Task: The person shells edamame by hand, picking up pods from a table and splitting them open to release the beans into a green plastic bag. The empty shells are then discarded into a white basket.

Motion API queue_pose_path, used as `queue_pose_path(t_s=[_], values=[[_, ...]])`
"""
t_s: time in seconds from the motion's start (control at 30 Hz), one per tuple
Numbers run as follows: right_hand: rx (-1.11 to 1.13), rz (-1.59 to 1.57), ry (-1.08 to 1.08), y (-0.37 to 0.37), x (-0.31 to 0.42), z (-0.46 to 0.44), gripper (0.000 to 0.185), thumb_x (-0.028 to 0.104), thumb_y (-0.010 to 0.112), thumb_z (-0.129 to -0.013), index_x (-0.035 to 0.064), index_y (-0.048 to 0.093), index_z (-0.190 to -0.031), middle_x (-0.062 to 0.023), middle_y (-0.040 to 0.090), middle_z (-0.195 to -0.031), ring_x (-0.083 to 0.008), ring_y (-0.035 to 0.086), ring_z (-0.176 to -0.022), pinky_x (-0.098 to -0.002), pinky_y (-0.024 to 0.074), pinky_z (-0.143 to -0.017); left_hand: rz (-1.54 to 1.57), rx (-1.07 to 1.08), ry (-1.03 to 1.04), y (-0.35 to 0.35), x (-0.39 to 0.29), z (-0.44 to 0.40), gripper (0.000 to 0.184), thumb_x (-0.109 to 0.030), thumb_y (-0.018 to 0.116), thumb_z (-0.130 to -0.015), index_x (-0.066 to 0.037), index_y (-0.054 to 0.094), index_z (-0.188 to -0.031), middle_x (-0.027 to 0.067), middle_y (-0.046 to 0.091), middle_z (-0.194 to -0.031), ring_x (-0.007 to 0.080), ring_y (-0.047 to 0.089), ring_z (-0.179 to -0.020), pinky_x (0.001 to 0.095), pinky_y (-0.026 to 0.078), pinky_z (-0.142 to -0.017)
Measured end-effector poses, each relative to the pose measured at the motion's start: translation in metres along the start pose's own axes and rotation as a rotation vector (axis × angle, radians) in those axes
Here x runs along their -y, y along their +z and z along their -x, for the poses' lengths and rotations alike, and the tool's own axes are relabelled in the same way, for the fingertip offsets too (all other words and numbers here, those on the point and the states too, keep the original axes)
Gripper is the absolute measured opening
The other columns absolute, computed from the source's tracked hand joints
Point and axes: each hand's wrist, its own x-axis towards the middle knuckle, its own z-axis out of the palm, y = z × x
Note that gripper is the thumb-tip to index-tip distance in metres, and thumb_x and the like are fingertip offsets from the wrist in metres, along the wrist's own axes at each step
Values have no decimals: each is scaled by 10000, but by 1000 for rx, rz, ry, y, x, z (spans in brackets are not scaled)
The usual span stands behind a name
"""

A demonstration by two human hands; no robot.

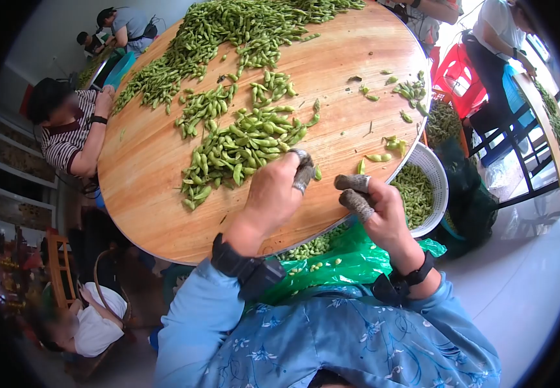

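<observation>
Green pods, two hands, one white basket

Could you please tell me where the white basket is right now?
In the head view, the white basket is on the right, beside the wooden table, just beyond the right hand.

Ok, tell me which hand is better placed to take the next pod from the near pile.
Probably the left hand: it is right beside the near pile of pods, while the right hand is farther off, closer to the white basket.
</observation>
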Motion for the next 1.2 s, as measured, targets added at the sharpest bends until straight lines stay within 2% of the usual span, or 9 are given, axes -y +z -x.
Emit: queue_pose_path(t_s=[0.07,0.13,0.27,0.53,0.57,0.67,0.77,1.1,1.2], values=[[84,-187,63,11,2,-2,257,74,549,-806,-52,522,-1029,-68,591,-881,-103,555,-830,-228,449,-718,209,-31,-25,5,3,15,51,-27,537,-787,-11,513,-829,60,543,-724,136,522,-617,229,423,-601],[100,-174,37,19,-1,-3,275,102,547,-817,-49,510,-1044,-57,585,-885,-99,548,-812,-230,439,-725,890,-50,-204,4,-4,28,90,-19,519,-801,-9,489,-885,26,522,-720,80,489,-642,218,410,-591],[318,-407,171,26,7,1,242,182,558,-822,-2,552,-979,-16,577,-830,-66,517,-722,-198,410,-664,999,-120,-258,-5,-18,50,176,-20,474,-828,-25,432,-999,32,509,-717,76,460,-607,194,375,-565],[380,-451,243,45,19,9,200,213,571,-812,37,577,-905,12,581,-754,-38,484,-654,-182,374,-577,660,-417,-103,-2,-21,73,274,-25,468,-834,18,399,-1095,70,549,-845,85,520,-704,223,438,-622],[375,-444,245,47,20,10,194,212,571,-813,39,576,-901,12,580,-752,-37,479,-646,-180,371,-572,586,-389,-45,-4,-20,75,298,-7,426,-842,13,357,-1131,84,486,-985,55,459,-706,183,395,-581],[368,-464,233,53,21,10,183,203,574,-810,38,572,-888,16,577,-747,-35,468,-631,-177,364,-562,413,-496,-25,-4,-22,78,302,-26,480,-815,0,408,-1108,103,567,-691,144,570,-593,257,443,-545],[360,-468,233,58,22,9,175,198,574,-810,34,566,-871,16,571,-738,-34,462,-623,-175,359,-552,365,-514,-26,-1,-17,83,327,-35,492,-804,-8,406,-1117,114,560,-630,204,577,-556,280,441,-525],[272,-507,190,71,11,8,109,121,577,-800,24,553,-843,19,554,-732,-42,474,-654,-185,378,-583,400,-577,-4,-1,-18,83,326,-53,495,-807,-2,385,-1110,139,559,-694,218,566,-581,289,442,-544],[283,-455,169,61,12,4,113,106,570,-799,16,555,-865,11,563,-752,-51,497,-688,-193,402,-629,541,-404,-6,-11,-15,86,339,-85,492,-833,26,353,-1122,71,514,-778,102,491,-642,229,421,-599]])
